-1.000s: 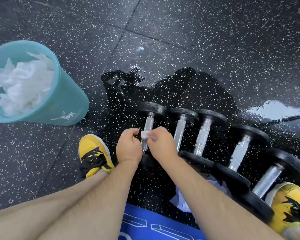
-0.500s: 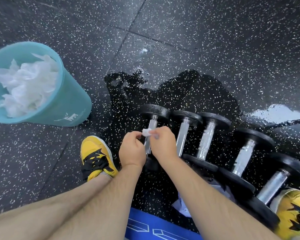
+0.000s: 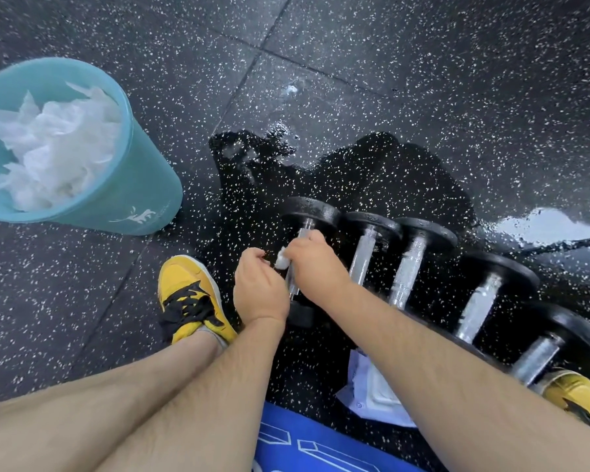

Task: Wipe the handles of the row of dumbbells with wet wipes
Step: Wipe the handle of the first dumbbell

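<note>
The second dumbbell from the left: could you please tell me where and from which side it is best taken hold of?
Probably its metal handle, from above, fingers curling across the bar. It lies on the floor, hemmed in on both sides, and its black heads look too wide to wrap.

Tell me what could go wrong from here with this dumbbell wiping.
1. The wet wipe is only a small wad that the right hand pinches against the leftmost dumbbell's handle. It could slip out, or leave parts of the bar unwiped.
2. The dumbbells lie on a wet patch of floor. If pushed, the leftmost one might slide or roll toward the yellow shoe.
</note>
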{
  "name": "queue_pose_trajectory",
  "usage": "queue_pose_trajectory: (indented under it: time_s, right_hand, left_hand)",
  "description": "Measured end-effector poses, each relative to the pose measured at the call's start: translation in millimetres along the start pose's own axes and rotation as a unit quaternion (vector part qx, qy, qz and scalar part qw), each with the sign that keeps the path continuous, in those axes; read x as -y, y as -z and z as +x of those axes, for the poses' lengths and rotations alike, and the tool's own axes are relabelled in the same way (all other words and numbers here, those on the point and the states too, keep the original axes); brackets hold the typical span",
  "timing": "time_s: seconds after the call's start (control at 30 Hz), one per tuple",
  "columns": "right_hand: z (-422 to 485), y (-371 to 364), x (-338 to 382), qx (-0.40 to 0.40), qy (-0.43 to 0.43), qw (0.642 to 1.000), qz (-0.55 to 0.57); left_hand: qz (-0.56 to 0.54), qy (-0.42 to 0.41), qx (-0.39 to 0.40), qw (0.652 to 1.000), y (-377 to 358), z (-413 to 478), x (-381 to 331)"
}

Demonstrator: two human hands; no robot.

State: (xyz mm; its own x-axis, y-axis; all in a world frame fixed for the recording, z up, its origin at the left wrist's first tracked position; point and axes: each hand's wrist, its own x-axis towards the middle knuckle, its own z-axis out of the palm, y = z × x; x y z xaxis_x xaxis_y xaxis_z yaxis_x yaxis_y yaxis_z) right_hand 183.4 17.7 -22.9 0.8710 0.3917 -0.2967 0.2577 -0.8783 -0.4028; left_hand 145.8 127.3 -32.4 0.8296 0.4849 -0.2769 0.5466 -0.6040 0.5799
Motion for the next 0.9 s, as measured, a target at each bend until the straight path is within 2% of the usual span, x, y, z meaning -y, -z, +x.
queue_pose_trajectory:
  time_s: [0.1, 0.13, 0.27, 0.43, 0.57, 0.63, 0.77, 0.9]
  right_hand:
    - [-17.0, -2.5, 13.2, 0.077, 0.041, 0.996, 0.014]
    - [-13.4, 0.8, 11.0, 0.077, 0.042, 0.996, 0.016]
    - [7.2, 17.1, -7.9, 0.012, -0.031, 0.998, 0.059]
    - [-29.1, -0.6, 2.0, -0.023, 0.003, 0.991, 0.134]
    - [-22.0, -2.9, -13.6, -0.109, -0.122, 0.96, 0.227]
    - [-25.7, -6.4, -9.0, -0.1, -0.147, 0.952, 0.249]
    - [-36.8, -11.7, -2.1, -0.031, -0.102, 0.968, 0.227]
    - [-20.0, -0.7, -12.9, -0.089, -0.134, 0.958, 0.237]
  left_hand:
    - [0.001, 0.005, 0.007, 1.0, -1.2, 1.4, 1.3]
    - [0.001, 0.005, 0.006, 1.0, -1.3, 1.4, 1.9]
    - [-0.001, 0.004, 0.008, 1.0, -2.2, 0.9, 4.4]
    - [0.01, 0.004, 0.01, 1.0, -3.8, 2.3, 5.6]
    - [-0.001, -0.001, 0.002, 1.0, -4.7, 2.3, 5.9]
    - [-0.002, -0.002, 0.006, 1.0, -5.8, 2.4, 4.7]
    - [-0.029, -0.004, 0.011, 1.0, -6.0, 2.5, 9.5]
    - [-0.099, 0.023, 0.019, 0.995, -5.6, 2.2, 11.2]
